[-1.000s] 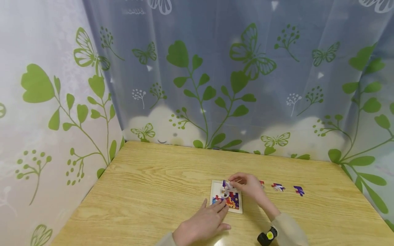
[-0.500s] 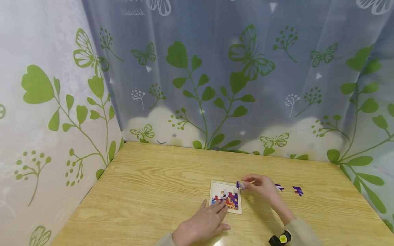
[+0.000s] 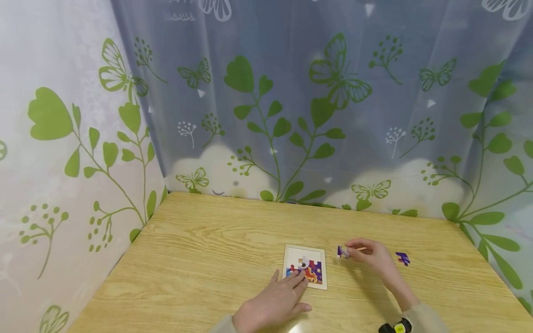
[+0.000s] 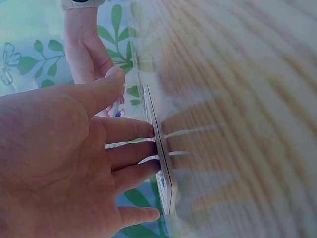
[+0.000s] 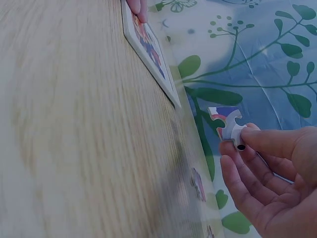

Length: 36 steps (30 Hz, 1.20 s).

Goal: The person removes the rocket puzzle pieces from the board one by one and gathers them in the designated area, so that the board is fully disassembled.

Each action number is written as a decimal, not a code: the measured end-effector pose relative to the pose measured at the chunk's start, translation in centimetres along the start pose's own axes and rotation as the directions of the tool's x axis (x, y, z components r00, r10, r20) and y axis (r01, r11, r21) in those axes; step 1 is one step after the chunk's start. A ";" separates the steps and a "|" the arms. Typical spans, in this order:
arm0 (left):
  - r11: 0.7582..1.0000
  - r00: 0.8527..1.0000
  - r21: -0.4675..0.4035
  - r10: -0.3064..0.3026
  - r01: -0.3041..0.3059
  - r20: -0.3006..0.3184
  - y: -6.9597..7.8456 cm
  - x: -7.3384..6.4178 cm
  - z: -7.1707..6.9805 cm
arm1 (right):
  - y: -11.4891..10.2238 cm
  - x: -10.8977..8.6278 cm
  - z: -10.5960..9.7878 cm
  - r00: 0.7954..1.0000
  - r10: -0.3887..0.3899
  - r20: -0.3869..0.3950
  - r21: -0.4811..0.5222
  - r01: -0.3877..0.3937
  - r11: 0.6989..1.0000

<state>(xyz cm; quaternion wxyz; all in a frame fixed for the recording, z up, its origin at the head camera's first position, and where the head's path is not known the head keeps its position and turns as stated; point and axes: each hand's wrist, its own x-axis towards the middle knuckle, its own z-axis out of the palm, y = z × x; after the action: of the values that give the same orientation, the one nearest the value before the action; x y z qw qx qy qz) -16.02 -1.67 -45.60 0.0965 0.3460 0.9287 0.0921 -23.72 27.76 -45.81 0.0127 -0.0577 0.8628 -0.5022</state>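
A small square jigsaw tray point(image 3: 293, 251) with a pale rim lies on the wooden table, its lower part filled with colourful pieces. Across its near edge rests my left hand point(image 3: 278, 298), fingers extended; the left wrist view has the fingertips on the tray point(image 4: 167, 181). To the right of the tray, my right hand point(image 3: 374, 260) pinches a jigsaw piece point(image 3: 342, 251) between thumb and fingers. In the right wrist view this piece point(image 5: 230, 124) is purple, white and red, held up above the table by my right hand point(image 5: 277, 168).
Another loose jigsaw piece point(image 3: 402, 258), purple, lies to the right of my right hand. The right wrist view has a loose piece point(image 5: 198, 184) on the table below the hand. A patterned curtain point(image 3: 266, 115) hangs behind the table point(image 3: 200, 249).
My right hand has carried the jigsaw piece from over the tray to the right, off the tray. It now covers loose pieces seen earlier. My left hand has stayed put.
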 end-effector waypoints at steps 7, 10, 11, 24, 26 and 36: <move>1.000 1.000 0.018 0.018 -0.018 -0.017 0.0 -0.1 0.1 | 0.4 -0.5 -0.6 1.000 0.024 -0.018 -0.036 -0.025 0.999; 1.000 1.000 0.023 0.019 -0.018 -0.019 0.0 -0.1 0.0 | 0.5 -0.7 -0.7 0.999 0.034 -0.024 -0.075 -0.035 0.997; 1.000 1.000 0.024 0.017 -0.017 -0.020 0.0 -0.1 0.0 | 0.6 -0.7 -0.8 0.999 0.041 -0.023 -0.081 -0.043 0.996; 1.000 1.000 0.017 0.012 -0.012 -0.013 0.0 0.0 0.1 | 1.5 -1.2 -1.6 0.996 0.074 0.041 -0.124 -0.068 0.990; 1.000 1.000 0.018 0.012 -0.012 -0.013 0.0 0.0 0.1 | 1.5 -1.3 -1.7 0.996 0.081 0.049 -0.132 -0.074 0.988; 1.000 1.000 0.022 0.009 -0.009 -0.011 0.0 0.1 0.1 | 1.3 -1.3 -1.7 0.992 0.083 0.091 -0.152 -0.068 0.986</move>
<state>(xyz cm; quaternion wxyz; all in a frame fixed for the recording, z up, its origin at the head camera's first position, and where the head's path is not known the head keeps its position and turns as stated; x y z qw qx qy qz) -16.06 -1.64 -45.67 0.0869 0.3508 0.9286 0.0843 -22.67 29.99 -46.14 0.0693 -0.0500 0.8977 -0.4322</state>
